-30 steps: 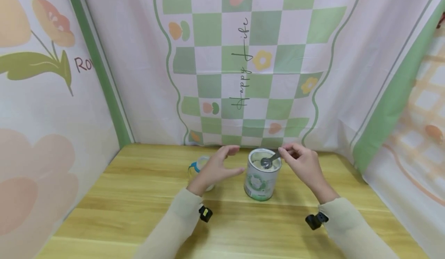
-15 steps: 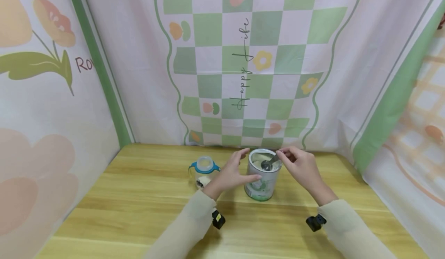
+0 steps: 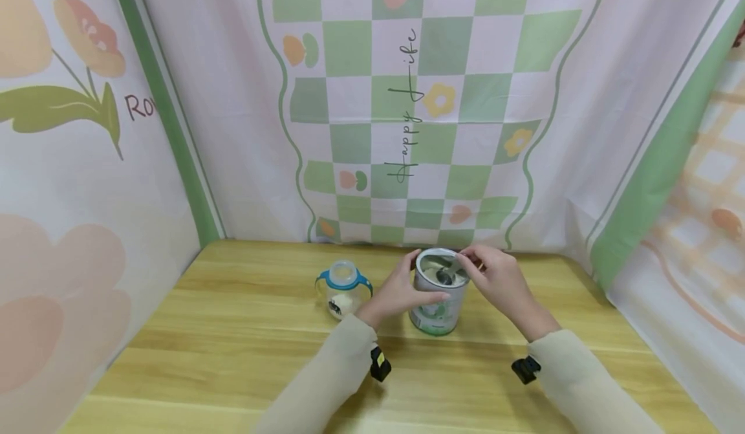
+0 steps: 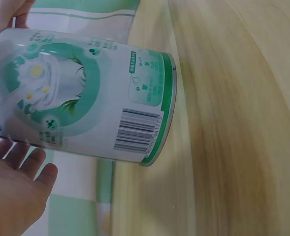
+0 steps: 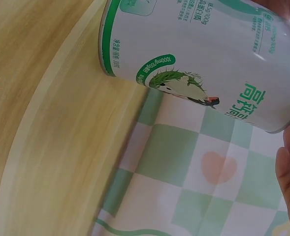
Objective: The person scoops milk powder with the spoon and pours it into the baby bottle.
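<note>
A white and green milk powder tin (image 3: 435, 311) stands open on the table with pale powder inside. My left hand (image 3: 398, 298) holds it from the left, thumb across the front and fingers at the far side by the rim. In the left wrist view, several fingertips (image 4: 34, 162) lie right at the tin's side. My right hand (image 3: 499, 282) is at the right rim, thumb and fingers pinching the handle of a dark metal spoon (image 3: 445, 277). The spoon's bowl sits inside the tin, over the powder. In the right wrist view the tin hides most of that hand's grip.
A clear baby bottle (image 3: 343, 283) with blue handles stands left of the tin, with something pale inside. Behind the wooden table (image 3: 233, 330) hangs a green and white checked cloth (image 3: 396, 143). Printed cloth also hangs at both sides.
My left hand has moved right from beside the bottle to the tin, uncovering the bottle. The right hand has shifted slightly left, with the spoon still in the tin.
</note>
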`<state>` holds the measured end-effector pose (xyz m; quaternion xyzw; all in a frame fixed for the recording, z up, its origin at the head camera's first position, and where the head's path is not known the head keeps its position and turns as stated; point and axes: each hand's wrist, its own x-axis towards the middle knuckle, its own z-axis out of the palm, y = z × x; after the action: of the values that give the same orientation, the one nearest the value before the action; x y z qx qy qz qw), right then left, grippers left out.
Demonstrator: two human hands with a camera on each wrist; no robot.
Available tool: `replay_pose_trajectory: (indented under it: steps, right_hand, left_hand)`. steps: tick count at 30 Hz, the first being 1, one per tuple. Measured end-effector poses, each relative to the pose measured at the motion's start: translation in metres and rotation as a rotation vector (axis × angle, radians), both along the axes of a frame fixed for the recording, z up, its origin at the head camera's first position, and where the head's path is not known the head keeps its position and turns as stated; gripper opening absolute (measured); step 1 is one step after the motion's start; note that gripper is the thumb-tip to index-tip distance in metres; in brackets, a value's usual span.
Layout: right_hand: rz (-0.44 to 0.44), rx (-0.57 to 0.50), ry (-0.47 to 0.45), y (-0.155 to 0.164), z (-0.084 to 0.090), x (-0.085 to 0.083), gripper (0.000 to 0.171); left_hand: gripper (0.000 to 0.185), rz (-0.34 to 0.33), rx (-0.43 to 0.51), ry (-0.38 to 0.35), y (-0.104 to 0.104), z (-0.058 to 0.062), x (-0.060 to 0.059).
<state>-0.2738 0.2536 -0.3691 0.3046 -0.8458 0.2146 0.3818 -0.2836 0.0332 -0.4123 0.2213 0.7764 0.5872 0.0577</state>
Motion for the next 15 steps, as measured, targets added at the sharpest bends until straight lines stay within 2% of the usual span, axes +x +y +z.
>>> replay_pose_trajectory:
  steps: [4, 8, 15]
  right_hand:
    - [0.007, 0.000, 0.001, 0.000, 0.000, -0.001, 0.009]
    - [0.006, 0.001, -0.003, 0.001, -0.001, -0.003, 0.008]
    - [-0.006, 0.055, -0.021, -0.001, -0.001, -0.003, 0.007]
  left_hand:
    - [0.100, -0.011, 0.042, -0.026, 0.004, -0.005, -0.003]
    - [0.099, 0.000, 0.046, -0.048, 0.006, -0.007, -0.004]
    - [0.096, -0.006, 0.074, -0.031, 0.011, -0.006, -0.006]
